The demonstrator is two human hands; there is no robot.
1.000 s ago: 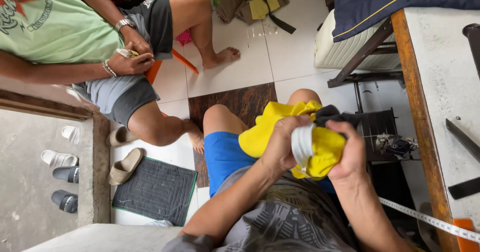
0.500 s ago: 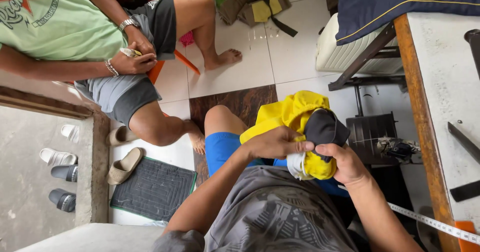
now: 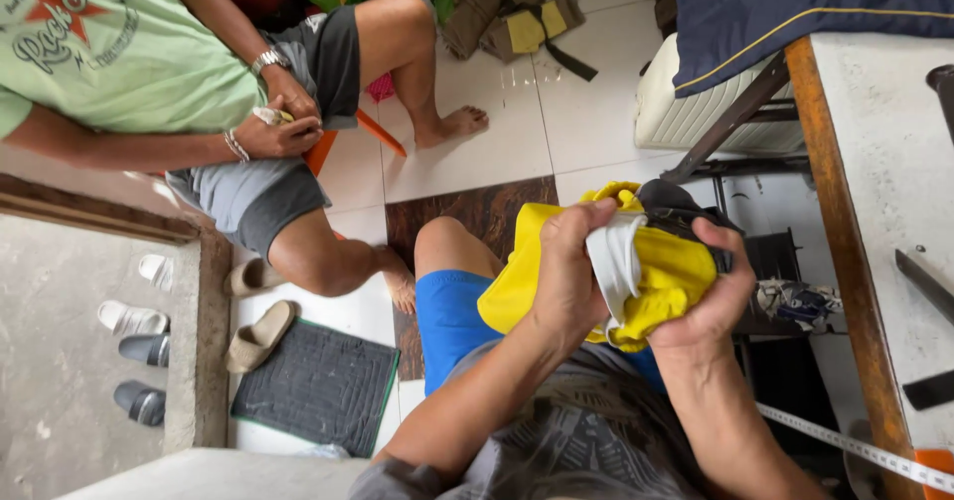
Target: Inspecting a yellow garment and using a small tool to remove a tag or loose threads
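My left hand [image 3: 568, 279] and right hand [image 3: 708, 306] both grip the bunched yellow garment [image 3: 664, 279], fingers closed; best keep its white band [image 3: 614, 261] taut while folding.

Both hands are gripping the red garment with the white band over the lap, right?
Not quite: the garment is yellow, not red. The head view shows the left hand and right hand both gripping it, white band included, over the lap.
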